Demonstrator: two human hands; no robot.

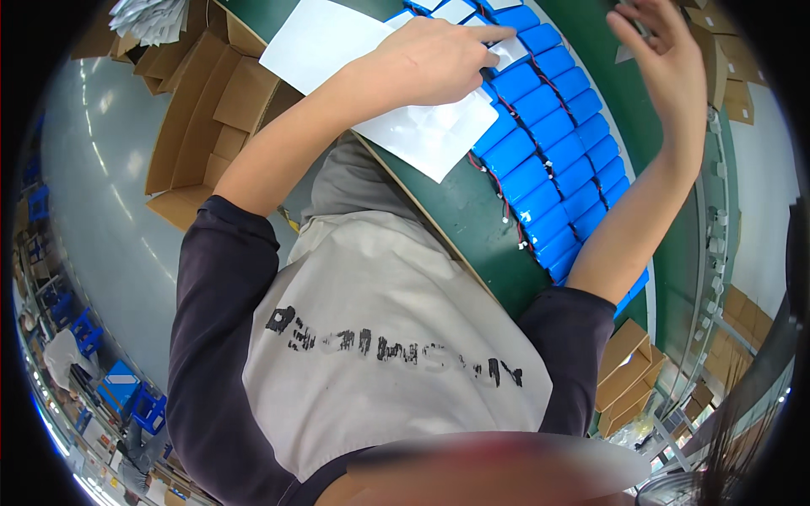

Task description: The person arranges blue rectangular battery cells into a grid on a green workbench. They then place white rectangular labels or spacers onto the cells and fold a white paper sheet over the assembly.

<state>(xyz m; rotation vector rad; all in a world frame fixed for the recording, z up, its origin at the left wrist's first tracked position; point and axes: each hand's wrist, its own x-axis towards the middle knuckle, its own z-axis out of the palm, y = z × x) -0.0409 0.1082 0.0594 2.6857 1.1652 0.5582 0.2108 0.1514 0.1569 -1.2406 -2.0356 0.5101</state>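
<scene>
Rows of blue shrink-wrapped battery packs with thin red and black wires lie on the green tabletop. My left hand is over the upper packs, index finger stretched out and the other fingers bent. Its fingertips touch a white label lying on one pack. White sheets lie under my left forearm. Beyond the packs, my right hand is raised with its fingers curled around something small and greyish that I cannot make out. More white labels sit on packs at the top.
An open cardboard box stands left of the table, with a bundle of papers above it. Cardboard boxes are also at the lower right. A rail with small white fittings runs along the right side.
</scene>
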